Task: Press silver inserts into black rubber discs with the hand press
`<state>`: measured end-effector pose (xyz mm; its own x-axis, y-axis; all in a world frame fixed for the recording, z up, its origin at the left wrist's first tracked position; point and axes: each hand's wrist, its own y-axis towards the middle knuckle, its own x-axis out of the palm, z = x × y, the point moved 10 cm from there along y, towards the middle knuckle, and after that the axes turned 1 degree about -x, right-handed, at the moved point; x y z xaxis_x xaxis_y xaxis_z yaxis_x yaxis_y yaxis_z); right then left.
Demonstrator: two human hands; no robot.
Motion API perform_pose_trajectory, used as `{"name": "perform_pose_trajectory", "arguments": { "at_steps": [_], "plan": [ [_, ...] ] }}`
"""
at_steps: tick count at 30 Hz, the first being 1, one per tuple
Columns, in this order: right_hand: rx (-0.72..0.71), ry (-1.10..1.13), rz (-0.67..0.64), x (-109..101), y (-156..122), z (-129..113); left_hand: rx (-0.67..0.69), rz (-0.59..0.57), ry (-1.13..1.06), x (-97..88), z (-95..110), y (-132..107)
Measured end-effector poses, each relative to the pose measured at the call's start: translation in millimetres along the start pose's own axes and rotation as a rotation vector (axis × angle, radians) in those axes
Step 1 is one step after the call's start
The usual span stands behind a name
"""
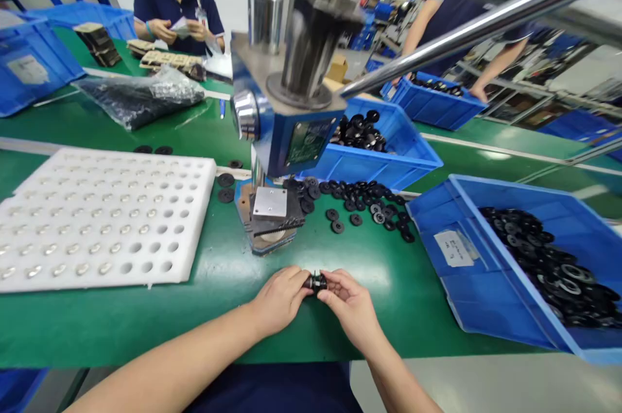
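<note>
Close to the table's front edge, my left hand (pixel 280 299) and my right hand (pixel 350 306) meet, fingertips closed from either side on a small black round part (pixel 316 283). Bits of light metal show in its middle; whether it is one piece or two halves I cannot tell. Just beyond my hands stands a blue arbor press (pixel 291 134) with a metal plate (pixel 270 201) on its base. Loose black discs (pixel 356 219) lie scattered to the right of the press.
A white foam tray (pixel 201 225) with rows of small metallic parts lies left. Blue bins of black parts stand behind the press (pixel 413 157) and at right (pixel 437 283). A long press lever (pixel 466 21) slants overhead. Two people work across the table, beyond a plastic bag (pixel 140 95).
</note>
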<state>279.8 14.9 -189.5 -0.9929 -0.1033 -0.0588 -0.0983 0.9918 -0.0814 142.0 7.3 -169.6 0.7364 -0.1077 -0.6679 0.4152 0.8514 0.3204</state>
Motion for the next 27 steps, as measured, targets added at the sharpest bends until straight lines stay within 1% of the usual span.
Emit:
{"name": "perform_pose_trajectory", "arguments": {
  "at_steps": [4,9,12,14,16,19,21,24,27],
  "plan": [
    [-0.017,0.046,0.031,4,4,5,-0.016,0.054,-0.032,-1.2,-5,-2],
    [-0.018,0.039,0.054,5,8,13,0.002,0.112,-0.053,-0.7,-11,-2],
    [-0.017,0.026,0.048,5,11,9,0.025,0.155,-0.061,-4.5,-10,-1],
    [-0.038,-0.007,0.04,7,13,-2,0.022,0.179,-0.072,-8.9,-10,0],
    [-0.097,-0.103,0.032,11,15,-21,0.0,0.192,-0.095,-13.9,-12,2],
    [-0.243,-0.337,0.002,23,13,-54,-0.033,0.201,-0.147,-21.2,-14,4],
    [-0.344,-0.479,-0.032,34,9,-70,-0.043,0.189,-0.179,-23.4,-15,5],
    [-0.449,-0.642,-0.081,49,-2,-81,-0.034,0.155,-0.229,-22.1,-13,7],
    [-0.492,-0.745,-0.087,56,-11,-82,-0.034,0.117,-0.279,-18.5,-12,8]
  ]
}}
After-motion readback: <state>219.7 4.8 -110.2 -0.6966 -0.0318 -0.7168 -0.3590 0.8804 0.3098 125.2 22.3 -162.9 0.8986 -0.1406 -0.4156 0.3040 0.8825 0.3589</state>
